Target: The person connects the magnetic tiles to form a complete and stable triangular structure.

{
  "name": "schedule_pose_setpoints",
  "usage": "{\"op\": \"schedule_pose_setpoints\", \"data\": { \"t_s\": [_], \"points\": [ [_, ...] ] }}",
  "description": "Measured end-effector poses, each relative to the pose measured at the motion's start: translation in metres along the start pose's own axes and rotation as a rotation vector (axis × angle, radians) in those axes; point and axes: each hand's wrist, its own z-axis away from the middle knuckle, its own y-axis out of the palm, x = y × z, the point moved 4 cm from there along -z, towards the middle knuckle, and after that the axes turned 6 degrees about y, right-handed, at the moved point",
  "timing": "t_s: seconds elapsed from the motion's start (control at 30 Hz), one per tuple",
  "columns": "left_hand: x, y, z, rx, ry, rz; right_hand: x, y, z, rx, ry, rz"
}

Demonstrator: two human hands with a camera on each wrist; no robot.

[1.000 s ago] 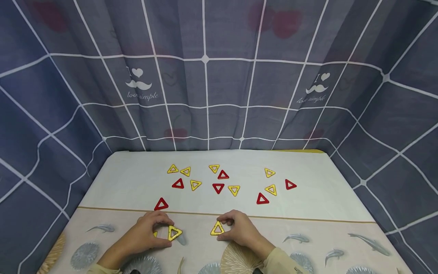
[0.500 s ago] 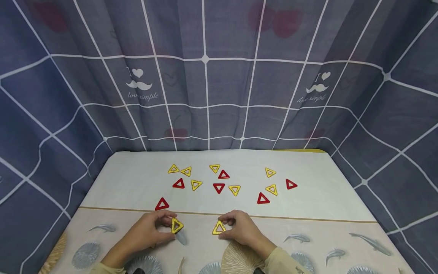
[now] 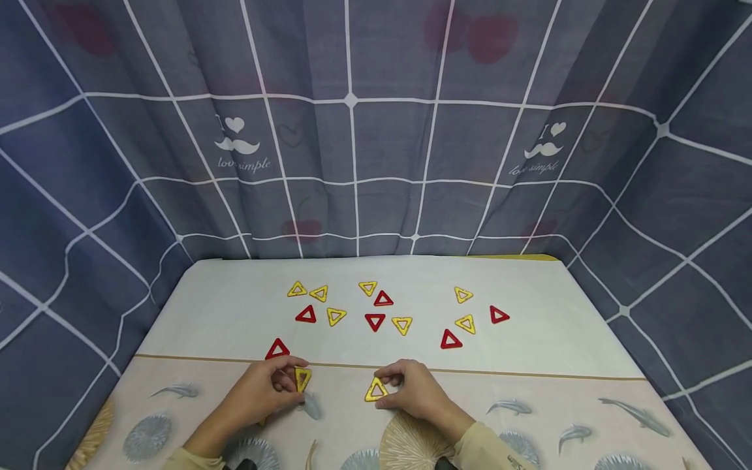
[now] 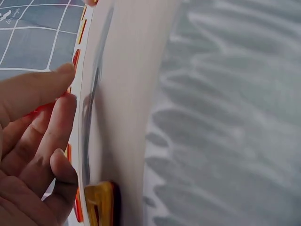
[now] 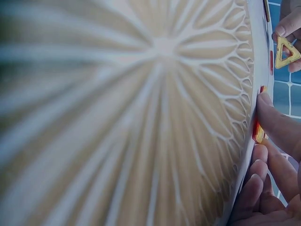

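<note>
My left hand (image 3: 261, 395) pinches a small hollow yellow triangle tile (image 3: 303, 370) between thumb and fingers, raised and tilted above the patterned cloth. In the right wrist view that yellow tile (image 5: 280, 52) shows its triangular outline. My right hand (image 3: 416, 393) pinches a second yellow triangle tile (image 3: 376, 398) by its right side, point facing away from me. A gap separates the two tiles. Under my left wrist, mostly hidden in the head view, another yellow tile (image 4: 101, 202) lies on the cloth. A red triangle tile (image 3: 271, 350) lies just beyond my left fingers.
Several red and yellow triangle tiles lie scattered over the white sheet (image 3: 546, 339), among them a red one (image 3: 444, 340) at right and a yellow one (image 3: 331, 317) at left. A checked curtain (image 3: 388, 143) closes off the back and sides.
My left hand has shifted slightly away from me and turned its yellow tile, so that it now shows narrower and tipped. My right hand stays almost still with its tile.
</note>
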Motion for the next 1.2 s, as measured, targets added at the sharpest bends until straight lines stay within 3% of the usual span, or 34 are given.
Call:
{"op": "schedule_pose_setpoints", "data": {
  "t_s": [0.27,0.57,0.7,0.9,1.2],
  "points": [
    [0.001,0.004,-0.002,-0.017,-0.03,0.019,-0.001,0.0,0.0,-0.002,0.006,0.005],
    [-0.002,0.013,-0.006,0.014,0.069,-0.015,-0.003,-0.001,-0.001,-0.01,-0.006,0.0],
    [-0.005,0.017,-0.007,0.046,0.068,0.008,-0.004,-0.001,-0.002,-0.012,-0.003,0.002],
    [-0.008,0.021,-0.008,0.105,0.031,-0.036,-0.006,0.001,-0.003,-0.004,0.007,0.009],
    [-0.015,0.03,-0.007,0.162,0.069,0.029,-0.003,0.001,-0.002,0.004,0.002,0.007]
  ]
}}
